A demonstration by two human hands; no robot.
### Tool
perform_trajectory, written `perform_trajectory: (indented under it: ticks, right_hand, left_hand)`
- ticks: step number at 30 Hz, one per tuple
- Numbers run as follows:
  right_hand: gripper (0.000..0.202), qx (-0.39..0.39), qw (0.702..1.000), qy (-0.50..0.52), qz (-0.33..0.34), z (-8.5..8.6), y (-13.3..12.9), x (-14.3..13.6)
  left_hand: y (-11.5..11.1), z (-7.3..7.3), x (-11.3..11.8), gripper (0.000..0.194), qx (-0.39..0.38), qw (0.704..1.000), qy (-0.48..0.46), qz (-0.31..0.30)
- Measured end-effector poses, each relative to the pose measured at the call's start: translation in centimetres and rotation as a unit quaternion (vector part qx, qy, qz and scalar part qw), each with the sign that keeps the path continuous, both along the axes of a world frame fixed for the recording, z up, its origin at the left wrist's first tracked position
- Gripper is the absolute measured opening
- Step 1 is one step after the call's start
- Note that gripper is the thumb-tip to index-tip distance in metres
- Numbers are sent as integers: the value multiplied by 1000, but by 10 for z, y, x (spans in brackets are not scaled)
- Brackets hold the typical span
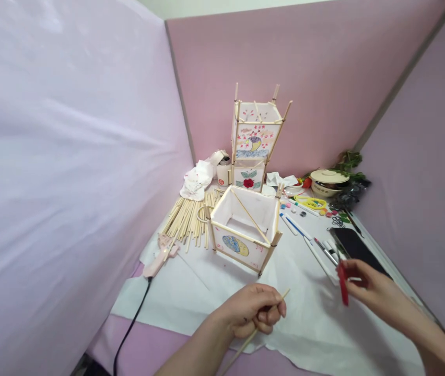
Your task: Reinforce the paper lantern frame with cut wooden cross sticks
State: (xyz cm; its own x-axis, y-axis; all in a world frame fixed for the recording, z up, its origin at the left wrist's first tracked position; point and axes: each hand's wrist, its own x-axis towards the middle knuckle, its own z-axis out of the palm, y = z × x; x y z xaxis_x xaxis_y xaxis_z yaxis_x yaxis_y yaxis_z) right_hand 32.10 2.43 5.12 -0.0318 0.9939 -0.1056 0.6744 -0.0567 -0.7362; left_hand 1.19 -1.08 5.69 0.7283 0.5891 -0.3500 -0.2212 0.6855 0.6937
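Observation:
My left hand [259, 310] is closed around a thin wooden stick [246, 343] near the front edge of the paper-covered table. On the right, my right hand [358, 282] grips a red-handled tool [343, 287], whose pale tip points up beside a black phone [358, 250]. Beyond my hands stands a square lantern frame [240, 243] of sticks and white panels, with a blue and yellow drawing on its front and one stick lying diagonally over its open top. Behind it rises a taller, two-level lantern [256, 141].
Many loose sticks [187, 222] lie at the left, near a pink glue gun [162, 261] with a black cord. Pens [295, 224], a yellow coil [311, 202] and a lidded bowl [328, 183] are at the right. A jar [223, 172] and crumpled tissue [197, 180] sit behind.

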Motion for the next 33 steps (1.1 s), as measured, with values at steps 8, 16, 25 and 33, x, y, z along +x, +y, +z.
perform_trajectory:
  ticks: [8, 16, 25, 33]
  right_hand:
    - [32, -102, 949, 297, -37, -2, -106, -75]
    - [52, -11, 990, 129, 59, 5, -118, -105]
    - [34, -29, 994, 39, 98, 24, -123, -127]
    - [31, -12, 994, 25, 108, 32, -122, -127]
  left_hand:
    - [-7, 5, -10, 21, 5, 1000, -12, 13]
    - [-19, 18, -16, 26, 139, 981, 53, 124]
    - [-27, 29, -20, 29, 306, 925, 178, 139]
    - [-33, 34, -15, 22, 403, 882, 226, 97]
